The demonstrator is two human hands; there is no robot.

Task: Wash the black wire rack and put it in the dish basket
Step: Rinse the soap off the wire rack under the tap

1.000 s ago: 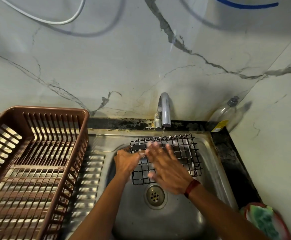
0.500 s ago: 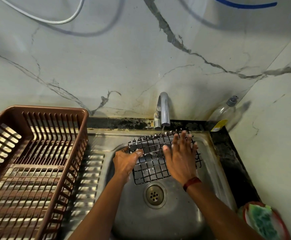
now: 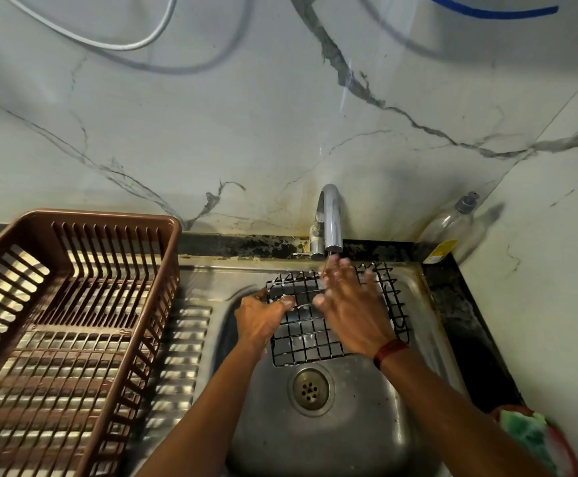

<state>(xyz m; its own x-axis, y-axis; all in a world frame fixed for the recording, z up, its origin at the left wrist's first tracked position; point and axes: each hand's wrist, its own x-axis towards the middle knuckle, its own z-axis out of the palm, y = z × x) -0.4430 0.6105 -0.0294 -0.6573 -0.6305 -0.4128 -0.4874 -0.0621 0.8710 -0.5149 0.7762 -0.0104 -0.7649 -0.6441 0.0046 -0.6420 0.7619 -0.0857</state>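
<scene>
The black wire rack point(image 3: 310, 342) lies tilted in the steel sink point(image 3: 349, 425), under the tap point(image 3: 330, 218), where a thin stream of water runs. My left hand point(image 3: 263, 320) grips the rack's left edge, thumb on top of the wires. My right hand point(image 3: 351, 309) lies flat on the rack with fingers spread and straight, fingertips under the spout; it is a little blurred. The brown plastic dish basket point(image 3: 74, 325) stands on the drainboard to the left, with nothing in it.
A clear pump bottle point(image 3: 449, 228) stands in the back right corner. A green sponge in a red dish point(image 3: 535, 438) sits at the front right. Marble walls close the back and the right. The drain point(image 3: 311, 389) is just below the rack.
My right hand has slid across the rack, from its lower middle to the far right and now back toward the centre under the spout. My left hand keeps its grip on the left edge.
</scene>
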